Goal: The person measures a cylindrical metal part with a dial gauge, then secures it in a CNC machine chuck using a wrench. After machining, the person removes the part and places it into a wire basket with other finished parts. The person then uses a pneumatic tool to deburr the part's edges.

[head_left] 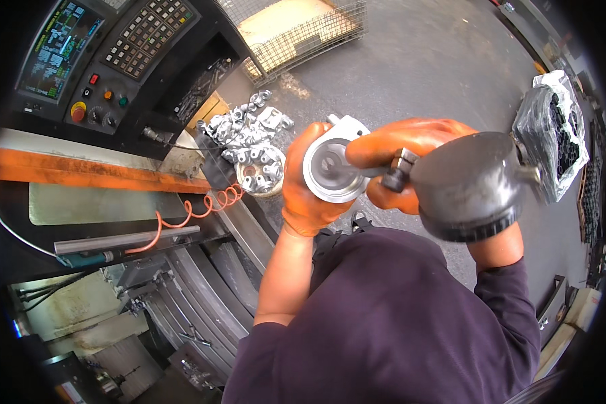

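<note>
My left hand (301, 192), in an orange glove, is closed around a silver-grey metal casting (351, 128) with a wide round bore facing up. My right hand (417, 138), gloved alike, grips a dial gauge (468, 178) by its stem, near a dark clamp screw (400, 170). The gauge has a dark round housing with a ribbed rim; its dial face is turned out of sight. Its thin end reaches over the casting's bore, partly behind my right fingers. Whether the tip touches the bore wall, I cannot tell.
Several similar castings (239, 138) lie heaped at the left beside a round container (271, 187). A machine control panel (108, 74) stands far left, above an orange coiled hose (202, 204) with an air gun (87, 259). A wire-mesh crate (310, 50) and a plastic-wrapped stack (552, 135) stand farther off.
</note>
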Demonstrator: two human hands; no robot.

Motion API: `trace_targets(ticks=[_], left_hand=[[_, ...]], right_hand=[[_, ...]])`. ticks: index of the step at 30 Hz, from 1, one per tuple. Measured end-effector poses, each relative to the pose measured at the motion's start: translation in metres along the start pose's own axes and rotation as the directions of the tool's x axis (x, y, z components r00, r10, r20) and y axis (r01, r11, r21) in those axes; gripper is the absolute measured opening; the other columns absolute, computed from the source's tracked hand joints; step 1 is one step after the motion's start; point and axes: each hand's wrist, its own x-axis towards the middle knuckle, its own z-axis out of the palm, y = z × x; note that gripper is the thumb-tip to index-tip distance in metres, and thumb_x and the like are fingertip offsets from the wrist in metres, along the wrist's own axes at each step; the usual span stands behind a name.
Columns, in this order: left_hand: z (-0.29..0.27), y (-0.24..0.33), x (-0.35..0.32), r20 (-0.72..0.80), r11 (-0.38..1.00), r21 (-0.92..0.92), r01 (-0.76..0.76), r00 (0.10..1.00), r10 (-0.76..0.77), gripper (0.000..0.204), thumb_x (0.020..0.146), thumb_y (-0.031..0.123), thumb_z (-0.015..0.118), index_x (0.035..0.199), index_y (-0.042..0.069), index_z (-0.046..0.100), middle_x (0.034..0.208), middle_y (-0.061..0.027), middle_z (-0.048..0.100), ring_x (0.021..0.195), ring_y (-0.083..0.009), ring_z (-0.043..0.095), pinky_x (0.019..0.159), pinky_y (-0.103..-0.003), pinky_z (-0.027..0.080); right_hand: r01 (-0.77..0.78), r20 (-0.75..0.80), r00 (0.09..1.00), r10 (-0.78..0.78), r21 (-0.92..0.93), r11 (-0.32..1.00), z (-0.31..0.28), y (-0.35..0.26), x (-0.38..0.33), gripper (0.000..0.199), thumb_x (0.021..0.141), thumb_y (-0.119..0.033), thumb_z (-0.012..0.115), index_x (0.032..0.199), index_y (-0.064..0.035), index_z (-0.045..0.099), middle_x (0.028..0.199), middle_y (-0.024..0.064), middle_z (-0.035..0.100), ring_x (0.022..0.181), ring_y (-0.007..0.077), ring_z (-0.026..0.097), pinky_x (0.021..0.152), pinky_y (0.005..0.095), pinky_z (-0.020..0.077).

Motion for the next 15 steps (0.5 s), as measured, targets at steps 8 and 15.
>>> trace_targets(ticks=[8, 15], left_hand=[[-0.034, 0.034, 0.007, 0.382, 0.961, -0.256, 0.103, 0.924, 0.002, 0.11, 0.059, 0.012, 0.102, 0.152, -0.003, 0.044, 0.138, -0.0175, 0.064, 0.125, -0.0275, 0.064, 0.107, -0.043, 0.05], [-0.045, 0.034, 0.0, 0.622, 0.67, -0.546, 0.503, 0.779, -0.079, 0.115, 0.059, 0.022, 0.104, 0.153, -0.003, 0.043, 0.136, -0.0177, 0.066, 0.125, -0.0268, 0.064, 0.105, -0.044, 0.051]], right_hand=[[0.2, 0.043, 0.978, -0.203, 0.059, 0.978, 0.001, -0.015, 0.01, 0.031, 0.076, -0.016, 0.081, 0.106, -0.0081, 0.075, 0.092, 0.0122, 0.075, 0.079, 0.0294, 0.074, 0.069, 0.0369, 0.0586], [0.291, 0.034, 0.955, -0.295, 0.105, 0.951, 0.015, -0.018, 0.013, 0.03, 0.078, -0.025, 0.083, 0.102, -0.0067, 0.077, 0.08, 0.0121, 0.074, 0.07, 0.0273, 0.075, 0.061, 0.0355, 0.0588]])
